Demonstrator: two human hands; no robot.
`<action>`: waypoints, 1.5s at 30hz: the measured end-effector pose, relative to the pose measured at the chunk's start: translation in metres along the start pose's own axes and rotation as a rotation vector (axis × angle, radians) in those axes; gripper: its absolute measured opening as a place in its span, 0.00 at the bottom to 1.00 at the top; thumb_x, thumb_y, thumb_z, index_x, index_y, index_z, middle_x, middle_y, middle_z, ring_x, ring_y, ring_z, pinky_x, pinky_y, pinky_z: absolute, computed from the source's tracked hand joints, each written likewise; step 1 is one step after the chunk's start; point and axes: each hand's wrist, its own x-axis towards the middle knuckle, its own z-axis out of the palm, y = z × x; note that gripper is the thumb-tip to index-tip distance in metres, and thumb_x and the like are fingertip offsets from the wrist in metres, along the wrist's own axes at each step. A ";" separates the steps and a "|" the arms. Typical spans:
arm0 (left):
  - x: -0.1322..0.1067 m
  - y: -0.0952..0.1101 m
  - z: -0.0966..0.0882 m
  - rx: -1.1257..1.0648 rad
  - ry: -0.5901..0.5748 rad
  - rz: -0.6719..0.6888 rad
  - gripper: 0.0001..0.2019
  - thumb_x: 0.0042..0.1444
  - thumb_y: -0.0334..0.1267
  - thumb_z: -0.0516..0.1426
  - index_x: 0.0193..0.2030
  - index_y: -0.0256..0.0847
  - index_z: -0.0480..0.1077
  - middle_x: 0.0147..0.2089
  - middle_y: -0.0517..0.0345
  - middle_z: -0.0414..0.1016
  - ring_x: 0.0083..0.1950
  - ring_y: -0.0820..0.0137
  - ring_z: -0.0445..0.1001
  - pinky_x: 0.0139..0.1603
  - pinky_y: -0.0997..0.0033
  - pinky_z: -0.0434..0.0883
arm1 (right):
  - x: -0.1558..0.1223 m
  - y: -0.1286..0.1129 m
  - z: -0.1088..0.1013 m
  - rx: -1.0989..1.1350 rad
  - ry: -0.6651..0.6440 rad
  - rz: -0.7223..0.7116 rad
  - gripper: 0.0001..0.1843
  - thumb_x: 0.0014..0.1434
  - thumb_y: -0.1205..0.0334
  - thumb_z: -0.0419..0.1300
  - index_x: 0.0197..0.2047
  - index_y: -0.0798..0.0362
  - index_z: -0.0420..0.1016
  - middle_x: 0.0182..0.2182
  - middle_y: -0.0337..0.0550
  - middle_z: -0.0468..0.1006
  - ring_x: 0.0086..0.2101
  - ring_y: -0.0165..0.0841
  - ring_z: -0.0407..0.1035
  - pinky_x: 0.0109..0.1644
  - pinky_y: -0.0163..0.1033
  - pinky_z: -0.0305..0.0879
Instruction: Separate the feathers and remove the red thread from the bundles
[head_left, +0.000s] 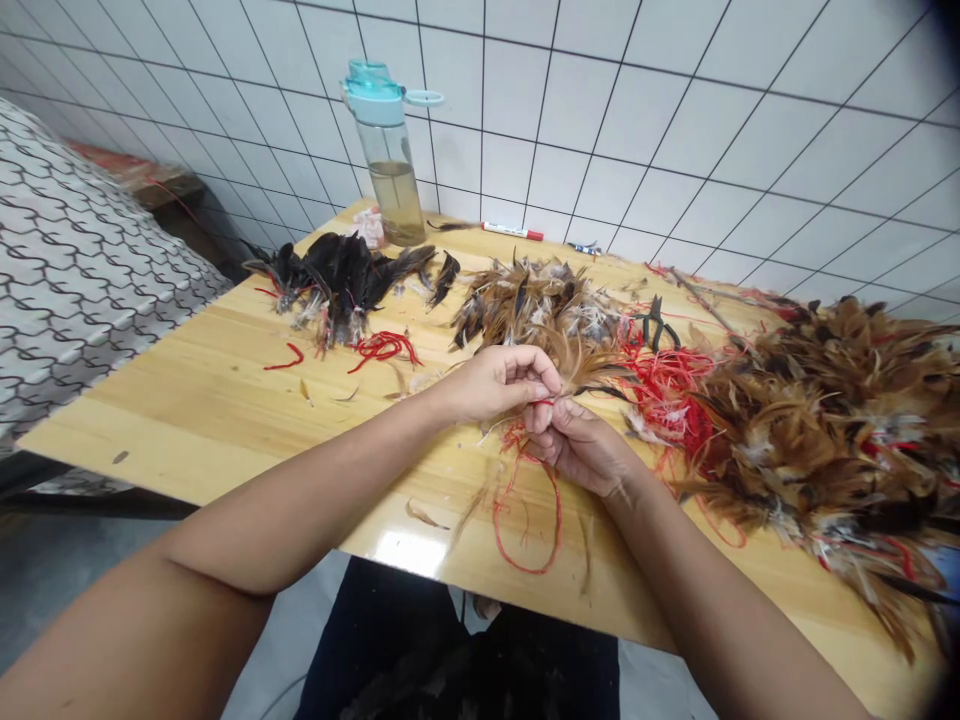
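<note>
My left hand [499, 380] is closed in a pinch around a small bundle of brown feathers [592, 368] above the wooden table [210, 400]. My right hand [577, 445] sits just below it, fingers curled on a red thread [525, 520] that loops down toward the table's front edge. The two hands touch at the bundle's base. A heap of red thread [667, 395] lies right behind them.
A large pile of brown feathers [825, 430] fills the right side, a smaller brown pile [532, 305] the middle, black feathers [337, 280] the left. Black pliers [656, 322], a water bottle [390, 160] and a red marker [512, 231] lie toward the tiled wall. A patterned bed [82, 270] stands at left.
</note>
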 end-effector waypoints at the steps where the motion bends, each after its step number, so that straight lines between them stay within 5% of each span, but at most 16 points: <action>1: 0.001 -0.002 0.001 -0.026 0.039 0.010 0.12 0.55 0.40 0.61 0.38 0.34 0.65 0.26 0.58 0.75 0.26 0.74 0.75 0.31 0.74 0.72 | 0.000 -0.001 0.001 0.011 -0.004 -0.011 0.15 0.54 0.52 0.66 0.28 0.56 0.73 0.26 0.37 0.65 0.24 0.23 0.54 0.27 0.30 0.52; 7: 0.005 -0.008 0.005 -0.079 0.255 0.057 0.13 0.48 0.35 0.65 0.38 0.34 0.68 0.29 0.62 0.73 0.28 0.80 0.72 0.32 0.79 0.69 | -0.002 -0.008 0.008 0.088 -0.038 -0.066 0.17 0.52 0.53 0.67 0.24 0.55 0.70 0.25 0.36 0.63 0.24 0.23 0.53 0.27 0.31 0.51; 18: 0.002 -0.006 0.012 0.148 0.251 0.113 0.03 0.56 0.33 0.56 0.35 0.35 0.67 0.28 0.61 0.72 0.25 0.78 0.72 0.29 0.77 0.68 | -0.002 -0.011 0.011 0.062 -0.058 -0.063 0.14 0.49 0.55 0.69 0.22 0.54 0.73 0.27 0.36 0.65 0.23 0.23 0.55 0.27 0.32 0.51; 26: -0.003 -0.003 0.010 0.699 0.226 0.523 0.05 0.60 0.28 0.51 0.34 0.37 0.66 0.35 0.56 0.73 0.38 0.74 0.72 0.41 0.73 0.69 | -0.001 -0.008 0.005 0.085 0.017 -0.123 0.14 0.52 0.59 0.67 0.22 0.55 0.71 0.21 0.35 0.62 0.23 0.23 0.55 0.28 0.30 0.53; 33: -0.002 0.000 0.010 0.804 0.160 0.714 0.06 0.62 0.28 0.50 0.34 0.38 0.65 0.36 0.53 0.74 0.41 0.73 0.73 0.44 0.71 0.70 | -0.001 -0.010 0.009 0.149 0.100 -0.111 0.17 0.52 0.61 0.67 0.22 0.55 0.63 0.21 0.33 0.59 0.22 0.22 0.52 0.27 0.29 0.54; 45: -0.005 0.001 0.018 0.221 0.265 0.212 0.05 0.59 0.36 0.55 0.36 0.37 0.65 0.30 0.59 0.74 0.30 0.77 0.75 0.33 0.77 0.71 | -0.003 -0.010 0.014 0.092 -0.070 -0.053 0.20 0.50 0.50 0.69 0.25 0.54 0.65 0.23 0.33 0.58 0.22 0.23 0.49 0.25 0.30 0.50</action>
